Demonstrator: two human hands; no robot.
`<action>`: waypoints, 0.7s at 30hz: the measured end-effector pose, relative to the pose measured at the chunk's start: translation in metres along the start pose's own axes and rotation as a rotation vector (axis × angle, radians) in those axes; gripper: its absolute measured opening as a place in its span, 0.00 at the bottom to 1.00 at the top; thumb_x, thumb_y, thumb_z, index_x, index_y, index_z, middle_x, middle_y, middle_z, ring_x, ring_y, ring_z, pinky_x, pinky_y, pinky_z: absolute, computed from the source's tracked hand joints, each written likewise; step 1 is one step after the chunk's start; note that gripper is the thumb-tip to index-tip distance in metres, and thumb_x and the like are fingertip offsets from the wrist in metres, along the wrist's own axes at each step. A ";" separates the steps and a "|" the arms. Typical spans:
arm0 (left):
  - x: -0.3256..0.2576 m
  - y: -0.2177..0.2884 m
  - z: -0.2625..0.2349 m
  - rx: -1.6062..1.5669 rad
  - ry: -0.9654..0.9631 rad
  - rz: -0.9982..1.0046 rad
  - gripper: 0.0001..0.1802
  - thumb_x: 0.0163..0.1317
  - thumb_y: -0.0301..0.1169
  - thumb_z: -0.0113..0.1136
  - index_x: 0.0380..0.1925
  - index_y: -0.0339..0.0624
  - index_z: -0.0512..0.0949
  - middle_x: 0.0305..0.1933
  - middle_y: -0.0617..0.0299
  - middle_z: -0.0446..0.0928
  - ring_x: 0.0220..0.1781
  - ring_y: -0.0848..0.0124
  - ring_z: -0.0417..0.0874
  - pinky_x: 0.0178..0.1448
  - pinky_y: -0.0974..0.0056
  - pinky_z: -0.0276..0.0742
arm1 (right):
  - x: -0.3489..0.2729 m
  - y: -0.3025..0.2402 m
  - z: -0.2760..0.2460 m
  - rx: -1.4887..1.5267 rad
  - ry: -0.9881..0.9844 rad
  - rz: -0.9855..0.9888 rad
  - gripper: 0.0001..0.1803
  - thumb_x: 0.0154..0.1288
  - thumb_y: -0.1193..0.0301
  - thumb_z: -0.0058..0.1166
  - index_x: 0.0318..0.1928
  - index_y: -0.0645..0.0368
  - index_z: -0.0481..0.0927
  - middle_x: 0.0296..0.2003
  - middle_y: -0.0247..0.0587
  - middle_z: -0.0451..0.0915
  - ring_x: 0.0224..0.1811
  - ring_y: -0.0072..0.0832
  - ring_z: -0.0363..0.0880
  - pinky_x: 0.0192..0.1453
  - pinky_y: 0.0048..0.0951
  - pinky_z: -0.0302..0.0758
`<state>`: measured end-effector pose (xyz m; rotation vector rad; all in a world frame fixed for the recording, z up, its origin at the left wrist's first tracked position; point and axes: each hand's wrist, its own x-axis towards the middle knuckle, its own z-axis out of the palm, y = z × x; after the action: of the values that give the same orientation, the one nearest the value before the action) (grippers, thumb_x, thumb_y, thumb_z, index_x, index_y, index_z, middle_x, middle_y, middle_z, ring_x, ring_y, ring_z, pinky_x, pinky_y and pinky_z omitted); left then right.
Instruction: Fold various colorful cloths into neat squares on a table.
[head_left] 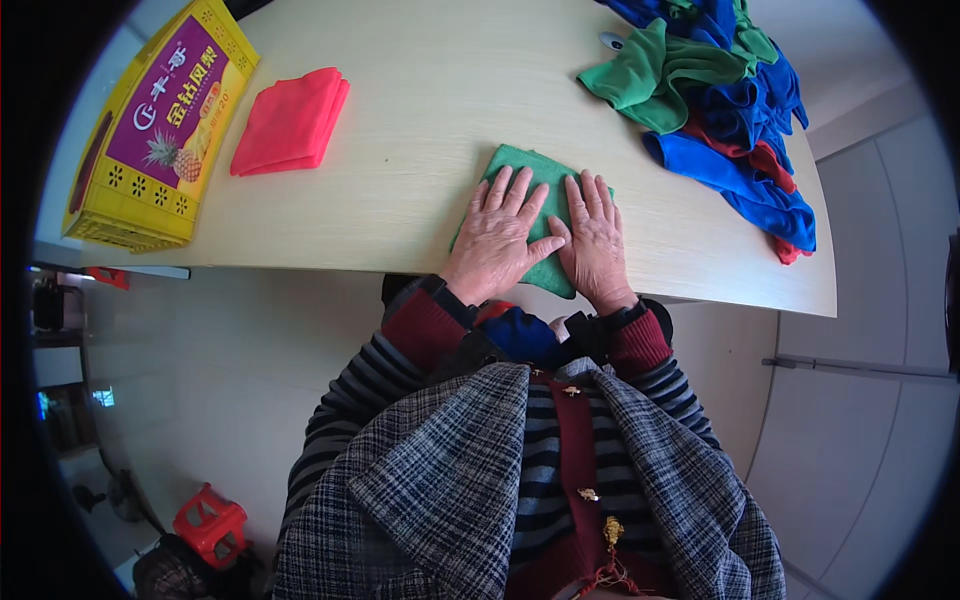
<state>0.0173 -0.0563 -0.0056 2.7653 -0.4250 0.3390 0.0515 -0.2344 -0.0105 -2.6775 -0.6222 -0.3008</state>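
Observation:
A folded green cloth [527, 160] lies at the near edge of the table, one corner hanging slightly over it. My left hand [497, 236] presses flat on its left part, fingers stretched out. On the right part rests my right hand [594, 242], also flat with fingers extended, its thumb close to the left thumb. Both palms hide much of the cloth. To the left, a folded pinkish-red cloth [290, 122] lies flat in a neat stack. A loose heap of crumpled blue, green and red cloths [715, 95] covers the table's right side.
A yellow plastic basket [165, 130] with a purple panel stands at the table's left end. The pale wooden table [420, 90] ends just before my body. A red stool [212, 525] is on the floor at lower left; white cabinets [860, 400] stand on the right.

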 end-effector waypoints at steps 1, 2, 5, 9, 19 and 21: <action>-0.001 0.000 0.000 0.002 0.003 -0.001 0.42 0.72 0.61 0.48 0.74 0.42 0.64 0.80 0.48 0.57 0.82 0.49 0.52 0.82 0.43 0.48 | 0.000 -0.001 0.000 -0.002 -0.001 -0.005 0.35 0.74 0.56 0.51 0.75 0.59 0.63 0.77 0.55 0.58 0.81 0.52 0.52 0.81 0.51 0.52; -0.002 0.000 0.001 -0.001 0.005 0.000 0.42 0.72 0.61 0.48 0.74 0.42 0.64 0.80 0.48 0.57 0.82 0.49 0.52 0.82 0.43 0.48 | -0.001 -0.001 -0.001 -0.008 -0.003 -0.007 0.35 0.74 0.58 0.51 0.75 0.60 0.63 0.76 0.57 0.58 0.81 0.53 0.52 0.81 0.50 0.52; -0.004 0.003 0.001 0.009 0.021 -0.011 0.41 0.72 0.60 0.48 0.74 0.42 0.65 0.80 0.48 0.58 0.82 0.49 0.53 0.82 0.43 0.48 | -0.002 -0.001 -0.004 -0.061 -0.016 -0.023 0.34 0.74 0.57 0.50 0.74 0.60 0.64 0.76 0.56 0.59 0.80 0.52 0.52 0.81 0.50 0.52; -0.010 0.002 0.001 0.059 0.039 -0.028 0.39 0.73 0.58 0.48 0.73 0.42 0.66 0.79 0.49 0.58 0.82 0.50 0.53 0.82 0.43 0.49 | 0.000 -0.010 -0.018 -0.063 -0.021 -0.034 0.33 0.75 0.54 0.48 0.73 0.61 0.66 0.74 0.55 0.63 0.80 0.51 0.54 0.80 0.53 0.52; -0.025 -0.008 0.010 0.095 0.137 -0.040 0.31 0.75 0.46 0.48 0.72 0.43 0.67 0.77 0.50 0.63 0.80 0.51 0.59 0.80 0.43 0.53 | -0.003 -0.040 0.004 -0.023 0.042 -0.113 0.32 0.75 0.54 0.47 0.70 0.62 0.69 0.72 0.55 0.67 0.78 0.51 0.57 0.80 0.55 0.51; -0.025 -0.011 0.007 0.047 0.125 -0.040 0.30 0.75 0.44 0.48 0.72 0.43 0.67 0.77 0.51 0.64 0.80 0.51 0.59 0.80 0.43 0.53 | -0.003 -0.035 0.006 -0.023 0.030 -0.118 0.33 0.75 0.53 0.47 0.71 0.62 0.69 0.72 0.54 0.66 0.78 0.51 0.57 0.80 0.55 0.51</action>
<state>-0.0012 -0.0425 -0.0224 2.7746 -0.3342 0.5149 0.0339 -0.2041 -0.0064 -2.6583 -0.7735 -0.3811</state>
